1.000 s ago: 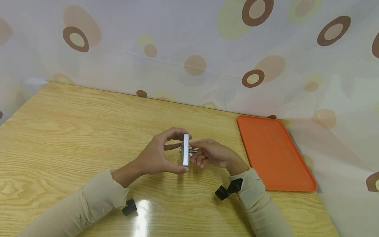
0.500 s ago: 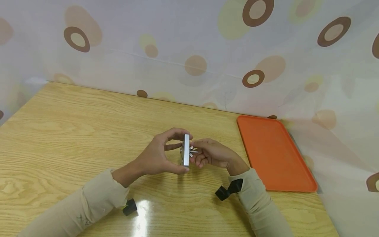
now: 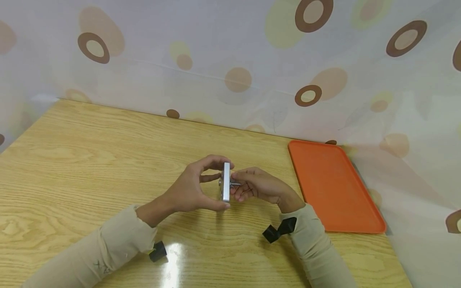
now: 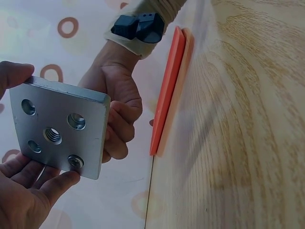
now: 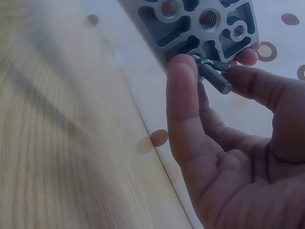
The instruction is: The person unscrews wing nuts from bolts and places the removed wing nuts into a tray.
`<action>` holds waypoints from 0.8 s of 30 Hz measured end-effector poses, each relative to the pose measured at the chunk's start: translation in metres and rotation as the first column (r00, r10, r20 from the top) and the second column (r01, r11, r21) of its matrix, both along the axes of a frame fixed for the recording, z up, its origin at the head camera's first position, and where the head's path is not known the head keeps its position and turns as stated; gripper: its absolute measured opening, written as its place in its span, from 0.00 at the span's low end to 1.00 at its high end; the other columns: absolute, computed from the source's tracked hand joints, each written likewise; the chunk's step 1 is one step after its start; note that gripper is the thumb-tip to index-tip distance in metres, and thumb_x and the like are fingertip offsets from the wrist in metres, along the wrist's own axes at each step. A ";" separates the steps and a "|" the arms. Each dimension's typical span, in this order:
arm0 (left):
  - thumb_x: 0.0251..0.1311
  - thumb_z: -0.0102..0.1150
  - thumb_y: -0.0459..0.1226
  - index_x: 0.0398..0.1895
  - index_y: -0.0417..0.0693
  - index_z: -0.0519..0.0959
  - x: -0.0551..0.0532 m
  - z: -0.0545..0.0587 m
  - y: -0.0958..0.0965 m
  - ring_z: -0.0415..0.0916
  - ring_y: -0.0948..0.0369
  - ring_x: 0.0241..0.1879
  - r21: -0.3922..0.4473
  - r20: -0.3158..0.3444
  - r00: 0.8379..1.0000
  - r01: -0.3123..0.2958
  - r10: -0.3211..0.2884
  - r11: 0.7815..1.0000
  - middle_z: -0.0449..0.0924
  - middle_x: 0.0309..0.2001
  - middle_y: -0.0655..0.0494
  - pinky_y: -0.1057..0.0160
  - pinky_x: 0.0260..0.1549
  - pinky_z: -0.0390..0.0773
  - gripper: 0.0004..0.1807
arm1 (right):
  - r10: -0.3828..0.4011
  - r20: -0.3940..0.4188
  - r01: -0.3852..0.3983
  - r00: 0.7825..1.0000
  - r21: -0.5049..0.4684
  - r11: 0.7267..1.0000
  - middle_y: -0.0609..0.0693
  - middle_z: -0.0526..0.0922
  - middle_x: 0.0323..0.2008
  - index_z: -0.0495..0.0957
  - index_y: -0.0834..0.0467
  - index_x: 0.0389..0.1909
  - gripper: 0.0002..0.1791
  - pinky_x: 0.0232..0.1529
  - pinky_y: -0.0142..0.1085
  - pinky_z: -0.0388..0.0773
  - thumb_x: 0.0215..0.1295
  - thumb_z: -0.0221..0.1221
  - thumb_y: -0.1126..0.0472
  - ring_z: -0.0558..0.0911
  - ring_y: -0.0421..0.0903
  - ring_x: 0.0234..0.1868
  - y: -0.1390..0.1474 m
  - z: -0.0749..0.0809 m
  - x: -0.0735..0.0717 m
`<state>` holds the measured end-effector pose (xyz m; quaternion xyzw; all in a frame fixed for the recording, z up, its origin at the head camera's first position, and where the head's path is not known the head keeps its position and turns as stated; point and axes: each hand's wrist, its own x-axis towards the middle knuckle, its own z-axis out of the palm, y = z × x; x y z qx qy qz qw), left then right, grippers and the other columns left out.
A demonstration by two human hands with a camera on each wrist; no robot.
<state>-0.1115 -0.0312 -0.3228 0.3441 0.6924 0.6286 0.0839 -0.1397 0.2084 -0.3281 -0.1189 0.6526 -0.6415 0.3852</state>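
My left hand [image 3: 191,188] grips a square silver metal plate [image 4: 47,106] by its opposite edges, holding it on edge above the table. The plate's flat face has several holes, and a bolt head [image 4: 75,162] sits in one near a corner, with a left fingertip at it. On the ribbed face, the threaded bolt [image 5: 218,80] sticks out with a wing nut [image 5: 219,66] on it, close to the plate. My right hand [image 3: 264,187] pinches the wing nut between thumb and forefinger, its other fingers curled below. Those fingers partly cover the nut in the head view.
An orange tray [image 3: 331,188] lies at the right of the wood-grain table [image 3: 90,160]. A patterned cloth [image 3: 201,88] stands along the table's back and right side. Black devices [image 3: 279,230] are strapped at the wrists.
The right thumb and fingers shift slightly at the wing nut, whose wings showed spread half a second ago and now stand differently. The left hand and plate stay almost still.
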 end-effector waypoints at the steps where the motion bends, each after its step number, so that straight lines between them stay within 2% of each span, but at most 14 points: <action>1: 0.40 0.79 0.31 0.64 0.45 0.70 0.000 0.000 0.000 0.74 0.51 0.61 0.000 0.000 1.000 0.000 0.000 1.000 0.76 0.61 0.48 0.49 0.64 0.78 0.43 | 0.000 -0.006 0.000 1.000 0.002 1.000 0.44 0.87 0.29 0.81 0.56 0.41 0.16 0.33 0.27 0.86 0.80 0.44 0.57 0.86 0.35 0.28 0.000 0.000 0.000; 5: 0.39 0.79 0.30 0.64 0.45 0.70 0.000 0.000 0.000 0.74 0.49 0.61 0.000 0.005 1.000 0.000 0.000 1.000 0.76 0.61 0.46 0.48 0.64 0.78 0.43 | 0.007 -0.036 -0.006 0.999 0.015 1.000 0.43 0.87 0.31 0.79 0.56 0.42 0.13 0.35 0.27 0.86 0.79 0.48 0.57 0.86 0.36 0.30 0.001 0.001 0.000; 14: 0.40 0.78 0.30 0.65 0.44 0.69 0.001 0.000 -0.001 0.73 0.49 0.62 0.001 0.021 1.000 0.000 0.000 1.000 0.74 0.60 0.44 0.45 0.65 0.77 0.43 | 0.020 -0.113 -0.020 0.993 -0.003 1.000 0.44 0.83 0.34 0.76 0.56 0.43 0.05 0.37 0.29 0.87 0.73 0.52 0.65 0.84 0.38 0.33 0.003 0.001 0.002; 19: 0.40 0.79 0.30 0.65 0.44 0.69 0.001 -0.001 0.000 0.73 0.50 0.62 -0.005 0.023 1.000 0.001 0.000 1.000 0.74 0.61 0.44 0.46 0.65 0.77 0.44 | 0.025 -0.128 -0.028 0.992 -0.018 0.999 0.45 0.84 0.34 0.76 0.57 0.45 0.06 0.37 0.29 0.87 0.70 0.57 0.67 0.84 0.38 0.33 0.003 0.002 0.002; 24: 0.40 0.79 0.30 0.65 0.44 0.69 0.000 -0.001 0.001 0.73 0.50 0.62 -0.005 0.020 1.000 0.001 -0.001 1.000 0.75 0.61 0.45 0.47 0.65 0.78 0.44 | 0.020 -0.148 -0.018 0.989 0.014 1.000 0.46 0.83 0.34 0.75 0.57 0.46 0.09 0.37 0.29 0.86 0.67 0.58 0.69 0.84 0.38 0.34 0.002 0.004 0.003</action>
